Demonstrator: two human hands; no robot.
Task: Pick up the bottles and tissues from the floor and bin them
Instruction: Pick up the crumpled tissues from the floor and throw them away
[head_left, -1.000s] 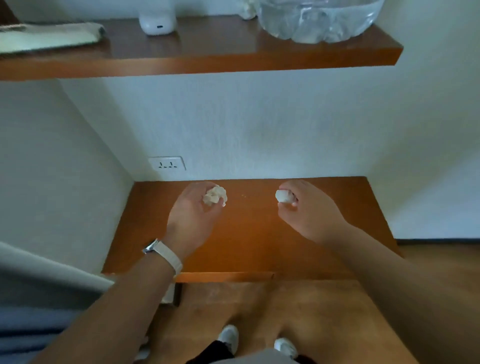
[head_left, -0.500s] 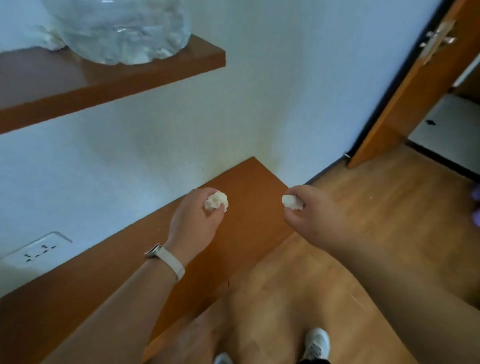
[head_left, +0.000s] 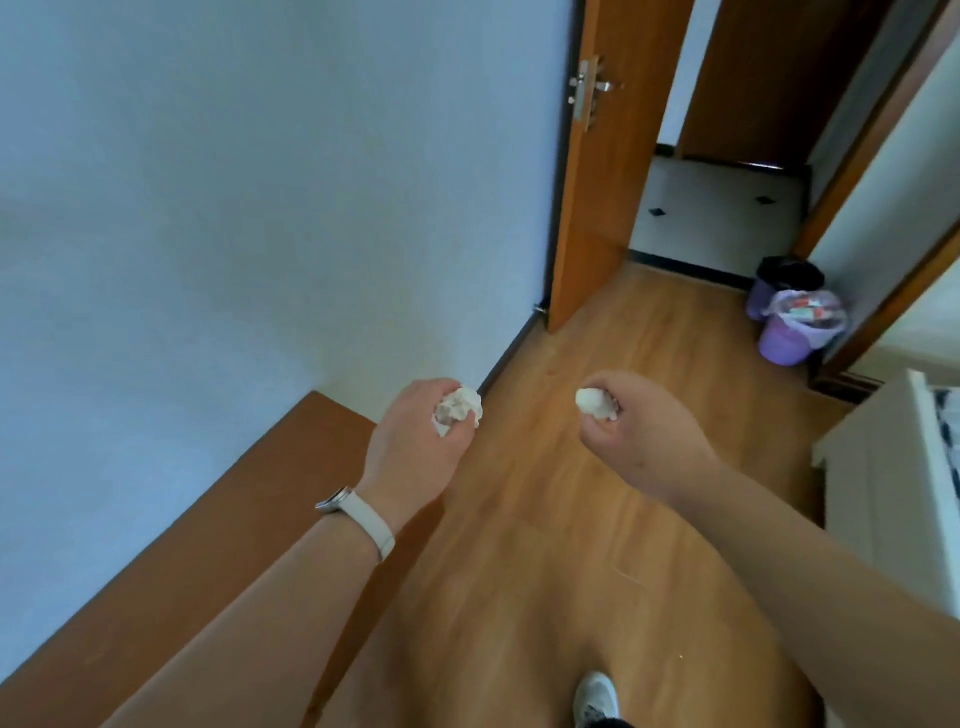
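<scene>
While both arms reach out over the wooden floor (head_left: 545, 519), the left hand (head_left: 415, 447) is closed around a crumpled white tissue (head_left: 457, 410), and the right hand (head_left: 639, 441) is clenched on a smaller tissue wad (head_left: 595, 402). A pale watch (head_left: 358, 519) sits on the left wrist. Two purple bins stand well ahead by the far right wall: the nearer bin (head_left: 795, 332) is heaped with rubbish, the black-lined bin (head_left: 779, 280) just behind it. An open door (head_left: 597, 171) stands ahead, a low wooden ledge (head_left: 208, 519) at left, one white shoe (head_left: 597, 696) below.
</scene>
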